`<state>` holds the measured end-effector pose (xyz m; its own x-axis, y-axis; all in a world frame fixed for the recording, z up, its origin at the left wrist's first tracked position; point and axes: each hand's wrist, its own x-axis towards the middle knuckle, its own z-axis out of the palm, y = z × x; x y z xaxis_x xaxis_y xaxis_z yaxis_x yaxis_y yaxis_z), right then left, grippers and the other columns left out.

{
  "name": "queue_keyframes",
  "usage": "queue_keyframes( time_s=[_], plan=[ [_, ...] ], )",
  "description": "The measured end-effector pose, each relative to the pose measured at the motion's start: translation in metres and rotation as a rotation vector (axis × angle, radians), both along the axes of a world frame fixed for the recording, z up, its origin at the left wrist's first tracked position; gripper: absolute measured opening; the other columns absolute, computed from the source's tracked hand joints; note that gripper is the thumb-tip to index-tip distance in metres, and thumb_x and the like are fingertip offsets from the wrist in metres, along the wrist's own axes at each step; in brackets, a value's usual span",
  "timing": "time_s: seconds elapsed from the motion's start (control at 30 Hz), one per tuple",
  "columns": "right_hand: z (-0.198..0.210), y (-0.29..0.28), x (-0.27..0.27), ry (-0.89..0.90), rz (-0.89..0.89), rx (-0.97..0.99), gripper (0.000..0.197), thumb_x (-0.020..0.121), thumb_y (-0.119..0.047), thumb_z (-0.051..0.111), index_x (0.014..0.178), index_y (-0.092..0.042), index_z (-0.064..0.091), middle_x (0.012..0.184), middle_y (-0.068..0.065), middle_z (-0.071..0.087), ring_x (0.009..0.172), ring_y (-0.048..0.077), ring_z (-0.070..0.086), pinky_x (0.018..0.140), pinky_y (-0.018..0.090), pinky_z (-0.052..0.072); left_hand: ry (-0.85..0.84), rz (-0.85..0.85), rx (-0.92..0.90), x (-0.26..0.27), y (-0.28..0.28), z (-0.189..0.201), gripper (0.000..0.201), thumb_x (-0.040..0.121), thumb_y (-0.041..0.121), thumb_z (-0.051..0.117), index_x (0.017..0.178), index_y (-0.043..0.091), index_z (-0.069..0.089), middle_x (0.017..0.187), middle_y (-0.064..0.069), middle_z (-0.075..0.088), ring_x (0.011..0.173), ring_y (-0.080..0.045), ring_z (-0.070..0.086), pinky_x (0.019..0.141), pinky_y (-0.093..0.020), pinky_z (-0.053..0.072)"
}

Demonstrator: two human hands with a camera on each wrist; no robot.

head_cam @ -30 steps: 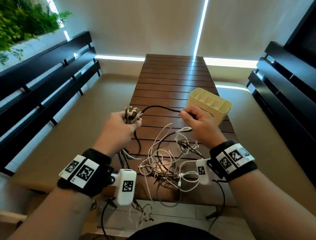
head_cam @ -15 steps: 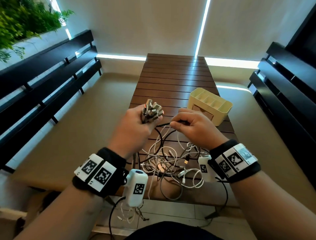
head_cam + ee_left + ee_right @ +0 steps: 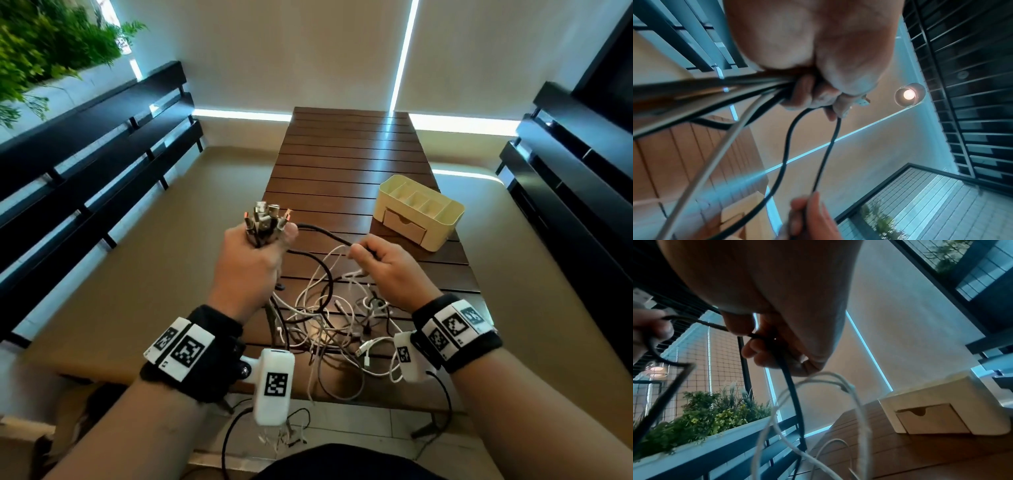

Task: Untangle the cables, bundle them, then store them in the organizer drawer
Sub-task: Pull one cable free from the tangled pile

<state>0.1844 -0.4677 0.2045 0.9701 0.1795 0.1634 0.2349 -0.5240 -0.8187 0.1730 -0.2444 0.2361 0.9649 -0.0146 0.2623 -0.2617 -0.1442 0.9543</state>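
My left hand (image 3: 255, 260) grips a bunch of cable ends, their metal plugs (image 3: 265, 217) sticking up above the fist. In the left wrist view the cables (image 3: 740, 91) run out of the curled fingers (image 3: 807, 95). A black cable (image 3: 322, 234) arcs from that fist to my right hand (image 3: 383, 265), which pinches it between thumb and fingers (image 3: 764, 352). Below both hands a tangle of white and black cables (image 3: 342, 325) lies on the wooden table (image 3: 349, 161). The cream organizer (image 3: 419, 210) with its shut drawer (image 3: 404, 228) stands at the right, beyond the right hand.
Dark slatted benches (image 3: 96, 144) run along both sides of the table, the right one (image 3: 575, 164) close to the organizer. Green plants (image 3: 51, 41) fill the upper left. Some cable ends (image 3: 284, 435) hang off the table's near edge.
My hands have drawn apart again, and the black cable is stretched out between them. The left fist stays raised with the plugs pointing up.
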Motion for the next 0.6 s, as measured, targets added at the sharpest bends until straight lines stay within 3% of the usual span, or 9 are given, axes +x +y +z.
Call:
queue_keyframes(
  time_s=[0.07,0.17,0.3,0.4,0.5,0.6],
  plan=[
    [-0.005,-0.004,0.002,0.025,-0.053,0.051,0.016,0.101,-0.029,0.053,0.089,-0.025,0.064,0.068,-0.012,0.054,0.061,0.001,0.048,0.064,0.022,0.042,0.080,0.008,0.010,0.004,0.004,-0.006,0.050,0.092,0.039,0.068,0.080,-0.007,0.053,0.046,0.008,0.038,0.042,-0.016,0.033,0.050,-0.035,0.034],
    [0.004,-0.007,0.006,-0.049,-0.086,0.071,0.014,0.099,-0.022,0.057,0.086,-0.024,0.061,0.069,-0.015,0.054,0.061,-0.003,0.048,0.063,0.011,0.040,0.173,0.013,0.010,0.005,0.004,-0.016,0.023,0.090,0.027,0.073,0.089,0.005,0.065,0.046,0.012,0.043,0.039,-0.005,0.035,0.050,-0.027,0.033],
    [0.006,-0.010,0.013,-0.171,-0.019,-0.056,0.012,0.095,-0.016,0.064,0.085,-0.023,0.064,0.082,-0.011,0.055,0.074,0.001,0.051,0.070,0.010,0.039,0.118,0.019,-0.033,0.000,0.000,-0.014,0.049,0.069,0.043,0.080,0.104,0.010,0.069,0.051,0.016,0.049,0.044,-0.002,0.041,0.048,-0.017,0.036],
    [0.006,-0.002,0.010,-0.213,0.067,-0.103,0.005,0.093,-0.015,0.066,0.089,-0.016,0.067,0.084,-0.010,0.054,0.076,0.003,0.051,0.070,0.011,0.039,0.097,-0.012,-0.053,0.002,-0.007,-0.011,0.044,0.073,0.041,0.078,0.101,0.008,0.070,0.052,0.014,0.053,0.043,-0.001,0.045,0.046,-0.016,0.037],
    [0.015,0.009,0.005,-0.300,0.131,-0.113,0.006,0.092,-0.013,0.068,0.094,-0.008,0.069,0.085,-0.009,0.054,0.078,0.004,0.052,0.070,0.011,0.040,0.091,-0.074,-0.014,0.004,-0.016,-0.010,0.030,0.083,0.030,0.075,0.100,0.005,0.070,0.050,0.018,0.054,0.044,0.002,0.046,0.049,-0.013,0.036],
    [0.027,0.016,0.005,-0.374,0.162,-0.079,0.007,0.091,-0.012,0.068,0.092,-0.005,0.069,0.084,-0.005,0.054,0.077,0.008,0.052,0.068,0.014,0.040,0.099,-0.153,0.057,0.004,-0.021,-0.008,0.016,0.089,0.026,0.071,0.080,0.014,0.065,0.047,0.017,0.052,0.042,0.001,0.044,0.048,-0.013,0.035]
  ],
)
